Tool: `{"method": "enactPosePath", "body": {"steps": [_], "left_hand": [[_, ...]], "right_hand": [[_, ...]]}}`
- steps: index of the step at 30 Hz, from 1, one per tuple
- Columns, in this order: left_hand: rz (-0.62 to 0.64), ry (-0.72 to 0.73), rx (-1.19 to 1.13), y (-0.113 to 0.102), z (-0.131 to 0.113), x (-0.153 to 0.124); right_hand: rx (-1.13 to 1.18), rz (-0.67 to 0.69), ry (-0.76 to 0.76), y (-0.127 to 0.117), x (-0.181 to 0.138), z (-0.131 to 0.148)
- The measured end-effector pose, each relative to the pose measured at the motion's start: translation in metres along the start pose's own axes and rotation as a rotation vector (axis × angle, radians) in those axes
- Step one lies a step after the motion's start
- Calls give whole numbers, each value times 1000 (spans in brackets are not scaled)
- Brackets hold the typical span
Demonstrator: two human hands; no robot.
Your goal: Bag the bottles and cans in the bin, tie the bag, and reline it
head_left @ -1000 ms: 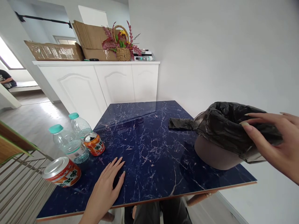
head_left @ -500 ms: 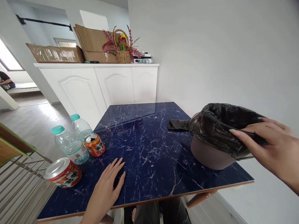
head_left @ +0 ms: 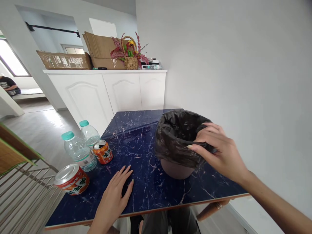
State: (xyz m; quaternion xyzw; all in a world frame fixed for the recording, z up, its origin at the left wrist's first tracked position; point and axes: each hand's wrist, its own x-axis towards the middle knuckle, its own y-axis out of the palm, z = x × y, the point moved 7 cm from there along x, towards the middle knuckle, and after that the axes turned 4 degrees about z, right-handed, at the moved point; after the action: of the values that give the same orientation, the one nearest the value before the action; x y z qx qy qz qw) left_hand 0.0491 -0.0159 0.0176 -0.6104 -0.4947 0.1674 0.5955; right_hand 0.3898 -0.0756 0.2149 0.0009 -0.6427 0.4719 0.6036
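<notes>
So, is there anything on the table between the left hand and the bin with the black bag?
Nothing visible: only bare table lies between the left hand and the bin, which the right hand grips at its rim.

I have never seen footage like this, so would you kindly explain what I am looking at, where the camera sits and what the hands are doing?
There is no machine here: a person wears a camera on the head, looking forward and down at their own two bare hands. The left hand lies flat, fingers spread, on a dark blue marbled table. The right hand grips the rim of a small bin lined with a black plastic bag, which stands on the table. At the table's left edge are two clear water bottles with teal caps and two orange drink cans, the farther one opened. Behind stands a white cabinet bearing cardboard and a flower basket.
</notes>
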Motion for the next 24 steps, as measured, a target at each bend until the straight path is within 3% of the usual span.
{"method": "enactPosePath", "body": {"steps": [7,12,18,24], "left_hand": [[7,-36,2,-1,0,-2],[-26,-22,-9,-6,-4,-2],[-19,-16,-20,-10,-9,0],[-40,-8,-10,-12,-14,-2]], "right_hand": [[180,28,-169,39,27,37],[188,17,-198,46,26,41],[53,-8,-106,54,-12,18],[195,-44,179,73,-82,-27]]}}
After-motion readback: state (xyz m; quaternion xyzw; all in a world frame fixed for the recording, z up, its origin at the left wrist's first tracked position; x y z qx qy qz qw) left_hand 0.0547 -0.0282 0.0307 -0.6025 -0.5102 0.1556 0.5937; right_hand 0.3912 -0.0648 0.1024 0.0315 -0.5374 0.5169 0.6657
